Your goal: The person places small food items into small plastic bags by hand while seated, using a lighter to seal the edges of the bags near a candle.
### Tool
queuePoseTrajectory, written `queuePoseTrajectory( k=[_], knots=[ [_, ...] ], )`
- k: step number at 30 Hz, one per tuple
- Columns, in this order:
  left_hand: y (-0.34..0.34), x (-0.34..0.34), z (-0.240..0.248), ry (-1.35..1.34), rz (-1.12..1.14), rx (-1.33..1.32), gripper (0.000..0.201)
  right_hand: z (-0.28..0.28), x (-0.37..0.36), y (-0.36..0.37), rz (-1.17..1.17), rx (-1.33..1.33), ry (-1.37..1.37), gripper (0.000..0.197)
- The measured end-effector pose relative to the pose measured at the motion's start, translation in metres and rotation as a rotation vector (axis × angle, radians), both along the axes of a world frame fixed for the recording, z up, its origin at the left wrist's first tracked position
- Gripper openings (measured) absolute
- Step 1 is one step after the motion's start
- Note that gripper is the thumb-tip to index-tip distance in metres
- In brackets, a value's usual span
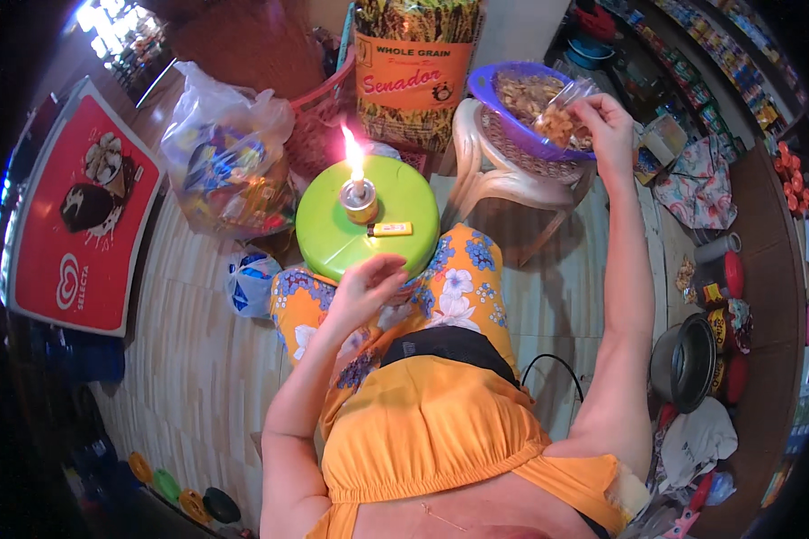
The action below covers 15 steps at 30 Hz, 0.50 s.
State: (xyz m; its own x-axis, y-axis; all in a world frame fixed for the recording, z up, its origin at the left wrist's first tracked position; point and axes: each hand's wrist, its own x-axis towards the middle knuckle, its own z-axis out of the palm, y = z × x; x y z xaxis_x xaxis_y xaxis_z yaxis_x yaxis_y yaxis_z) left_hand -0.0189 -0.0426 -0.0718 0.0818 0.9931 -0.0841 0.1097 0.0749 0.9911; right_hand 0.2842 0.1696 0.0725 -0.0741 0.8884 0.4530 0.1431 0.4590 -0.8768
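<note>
The work looks to be under way, with a good part of it left. The right hand (605,126) is closed, fingers pinched on a clear pack (557,124) of light-brown pieces, which it holds tilted over the right side of a purple basin (484,88). The basin, set on a pale chair (470,148) ahead and to the person's right, is well stocked with loose pieces (518,94), so by the look of it most of the bulk is not yet packed. The pack has some contents in it; whether its mouth is sealed cannot be told, nor how full it is meant to be.

The left hand (367,292) hovers above the lap by the near edge of a round green stool (319,229), half open with the fingers loosely curled, and no thing shows in it. Whether it touches the stool's rim is unclear.

The flame is ready: a small can lamp (360,209) burns upright on the stool, and a yellow lighter (393,229) lies just beside it, toward the person. The pack is well apart from the flame. A bulging translucent bag (229,175) left of the stool holds colourful packets; whether they count as finished work cannot be told.
</note>
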Motion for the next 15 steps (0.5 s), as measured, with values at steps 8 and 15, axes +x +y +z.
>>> queuePoseTrajectory(
  k=[8, 15],
  knots=[
    [0.031, 0.028, 0.057, -0.155, 0.03, 0.216, 0.055, -0.027, -0.09, -0.091, 0.447, -0.259, -0.018, 0.004],
    [0.022, 0.01, 0.031, -0.434, 0.056, 0.129, 0.044, -0.07, -0.142, -0.118, 0.615, -0.444, 0.191, 0.006]
  ],
)
